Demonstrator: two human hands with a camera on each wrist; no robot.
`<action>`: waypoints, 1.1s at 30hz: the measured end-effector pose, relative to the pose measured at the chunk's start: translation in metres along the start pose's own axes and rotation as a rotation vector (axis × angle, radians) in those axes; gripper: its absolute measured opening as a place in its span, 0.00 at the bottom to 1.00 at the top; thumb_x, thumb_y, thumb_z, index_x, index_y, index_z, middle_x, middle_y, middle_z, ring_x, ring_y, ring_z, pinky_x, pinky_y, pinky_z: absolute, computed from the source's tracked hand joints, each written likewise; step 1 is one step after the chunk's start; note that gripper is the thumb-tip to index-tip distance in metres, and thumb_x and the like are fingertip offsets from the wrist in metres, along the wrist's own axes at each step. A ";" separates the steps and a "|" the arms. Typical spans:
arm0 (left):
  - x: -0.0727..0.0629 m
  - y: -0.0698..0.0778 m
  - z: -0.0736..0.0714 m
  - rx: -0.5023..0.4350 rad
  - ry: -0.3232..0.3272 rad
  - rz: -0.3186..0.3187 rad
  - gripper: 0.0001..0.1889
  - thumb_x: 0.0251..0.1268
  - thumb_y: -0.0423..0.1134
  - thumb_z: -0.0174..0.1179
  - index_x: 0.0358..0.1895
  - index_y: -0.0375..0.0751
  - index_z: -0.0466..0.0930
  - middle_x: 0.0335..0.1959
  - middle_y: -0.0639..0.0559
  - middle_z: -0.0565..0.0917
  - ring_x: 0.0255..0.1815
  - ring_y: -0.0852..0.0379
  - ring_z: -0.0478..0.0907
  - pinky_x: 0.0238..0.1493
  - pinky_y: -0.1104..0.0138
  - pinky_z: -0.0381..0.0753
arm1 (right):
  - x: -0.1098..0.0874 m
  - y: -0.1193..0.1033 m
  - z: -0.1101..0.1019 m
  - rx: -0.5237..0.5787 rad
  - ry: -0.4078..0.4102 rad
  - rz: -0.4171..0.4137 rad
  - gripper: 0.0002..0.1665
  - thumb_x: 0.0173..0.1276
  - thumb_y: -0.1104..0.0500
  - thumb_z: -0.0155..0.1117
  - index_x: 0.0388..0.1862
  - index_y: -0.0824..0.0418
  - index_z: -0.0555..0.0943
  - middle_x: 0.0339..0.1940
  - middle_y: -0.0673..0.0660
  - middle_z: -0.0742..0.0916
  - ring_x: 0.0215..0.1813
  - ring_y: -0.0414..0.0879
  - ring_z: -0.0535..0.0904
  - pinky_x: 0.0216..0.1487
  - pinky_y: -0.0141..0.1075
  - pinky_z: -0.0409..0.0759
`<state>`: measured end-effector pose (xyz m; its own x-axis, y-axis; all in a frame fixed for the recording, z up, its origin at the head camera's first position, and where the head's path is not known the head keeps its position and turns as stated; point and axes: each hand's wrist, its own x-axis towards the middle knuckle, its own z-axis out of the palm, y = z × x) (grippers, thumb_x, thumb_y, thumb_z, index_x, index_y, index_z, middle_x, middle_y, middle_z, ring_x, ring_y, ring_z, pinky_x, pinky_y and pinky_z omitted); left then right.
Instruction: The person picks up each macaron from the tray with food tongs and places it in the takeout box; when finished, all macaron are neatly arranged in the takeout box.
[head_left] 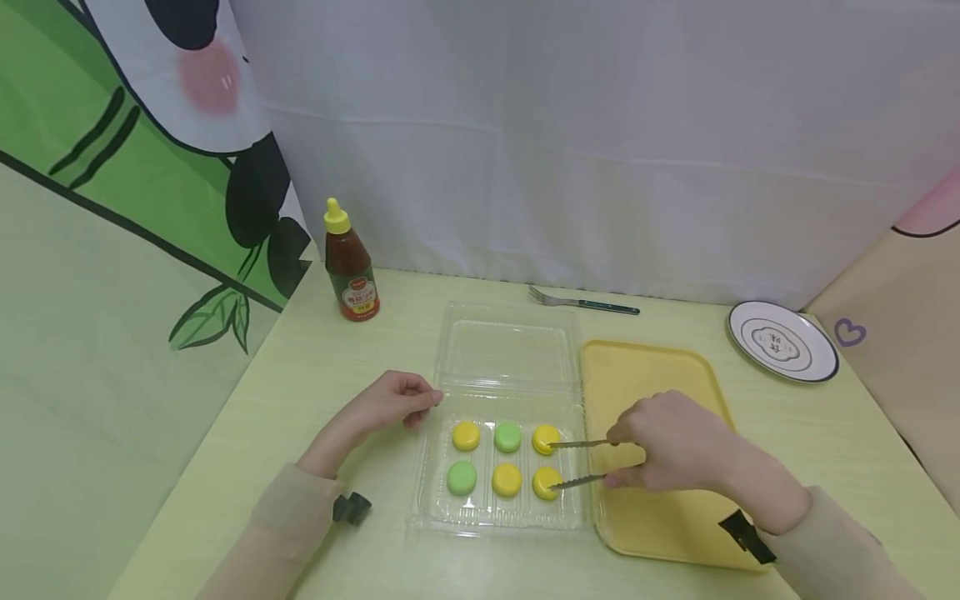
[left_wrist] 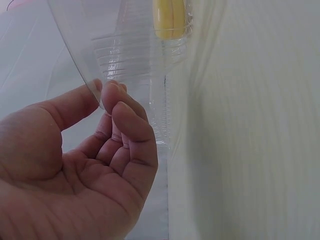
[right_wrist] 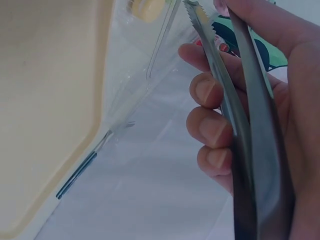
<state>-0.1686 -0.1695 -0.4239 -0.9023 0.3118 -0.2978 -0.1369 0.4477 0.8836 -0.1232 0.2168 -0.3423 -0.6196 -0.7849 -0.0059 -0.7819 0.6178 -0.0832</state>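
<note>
A clear plastic clamshell box (head_left: 483,518) lies open, its lid (head_left: 506,343) folded back toward the wall. Inside are two rows of macaron-like rounds, among them a green one (head_left: 507,437) and a yellow one (head_left: 506,480). My left hand (head_left: 392,400) pinches the box's left edge between thumb and forefinger, clearest in the left wrist view. My right hand (head_left: 671,442) grips metal tongs (right_wrist: 265,135) with toothed tips. The tong arms are spread, one tip at the back right yellow round (head_left: 546,438), the other at the front right yellow round (head_left: 547,483).
Beneath my right hand lies a yellow tray (head_left: 645,529), close against the box. A fork (head_left: 592,306) with a dark handle is behind them near the wall. A sauce bottle (head_left: 352,271) stands at back left, and a white plate (head_left: 782,342) sits at back right.
</note>
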 end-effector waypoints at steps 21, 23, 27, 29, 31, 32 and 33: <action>-0.001 0.002 0.000 0.001 0.003 -0.003 0.14 0.72 0.44 0.61 0.40 0.32 0.81 0.21 0.50 0.77 0.25 0.55 0.72 0.33 0.63 0.72 | -0.021 0.028 -0.019 0.005 0.103 0.143 0.29 0.53 0.30 0.73 0.38 0.51 0.88 0.17 0.34 0.68 0.20 0.28 0.60 0.25 0.29 0.65; -0.001 0.002 0.000 0.002 0.004 -0.004 0.14 0.72 0.44 0.61 0.40 0.32 0.81 0.21 0.50 0.77 0.25 0.55 0.72 0.33 0.63 0.72 | -0.024 0.033 -0.019 -0.007 0.123 0.160 0.30 0.52 0.29 0.73 0.38 0.51 0.88 0.17 0.34 0.69 0.20 0.29 0.62 0.25 0.30 0.65; -0.001 0.002 0.000 0.003 0.003 -0.009 0.14 0.72 0.44 0.61 0.40 0.33 0.81 0.21 0.50 0.77 0.25 0.55 0.72 0.33 0.63 0.72 | -0.030 0.045 -0.018 -0.018 0.181 0.195 0.29 0.51 0.29 0.74 0.39 0.50 0.87 0.24 0.34 0.80 0.24 0.28 0.71 0.27 0.32 0.71; -0.001 0.002 0.000 0.004 0.002 -0.009 0.14 0.72 0.44 0.61 0.40 0.33 0.81 0.21 0.51 0.77 0.25 0.55 0.72 0.33 0.64 0.71 | -0.033 0.050 -0.017 -0.023 0.223 0.199 0.28 0.51 0.31 0.75 0.39 0.50 0.87 0.27 0.35 0.82 0.25 0.28 0.72 0.27 0.32 0.72; 0.000 0.001 0.000 0.003 0.001 -0.007 0.14 0.72 0.44 0.61 0.40 0.33 0.81 0.21 0.51 0.77 0.25 0.55 0.72 0.33 0.64 0.71 | -0.037 0.056 -0.017 -0.038 0.270 0.203 0.26 0.50 0.34 0.77 0.38 0.50 0.87 0.24 0.34 0.79 0.23 0.28 0.69 0.25 0.31 0.69; 0.000 0.001 0.000 0.003 0.000 -0.007 0.14 0.72 0.44 0.61 0.40 0.33 0.81 0.21 0.51 0.77 0.25 0.55 0.72 0.33 0.64 0.71 | -0.038 0.059 -0.018 -0.044 0.291 0.208 0.25 0.49 0.35 0.78 0.37 0.50 0.87 0.22 0.34 0.77 0.22 0.28 0.67 0.24 0.30 0.67; 0.000 0.001 0.000 0.002 0.000 -0.008 0.14 0.72 0.44 0.61 0.40 0.33 0.81 0.21 0.50 0.77 0.25 0.55 0.72 0.33 0.64 0.71 | -0.040 0.061 -0.018 -0.049 0.308 0.213 0.24 0.49 0.36 0.79 0.37 0.50 0.86 0.20 0.35 0.74 0.21 0.28 0.64 0.24 0.30 0.65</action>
<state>-0.1686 -0.1689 -0.4228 -0.9011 0.3086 -0.3045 -0.1429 0.4518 0.8806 -0.1473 0.2871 -0.3292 -0.7547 -0.5920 0.2828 -0.6308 0.7732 -0.0648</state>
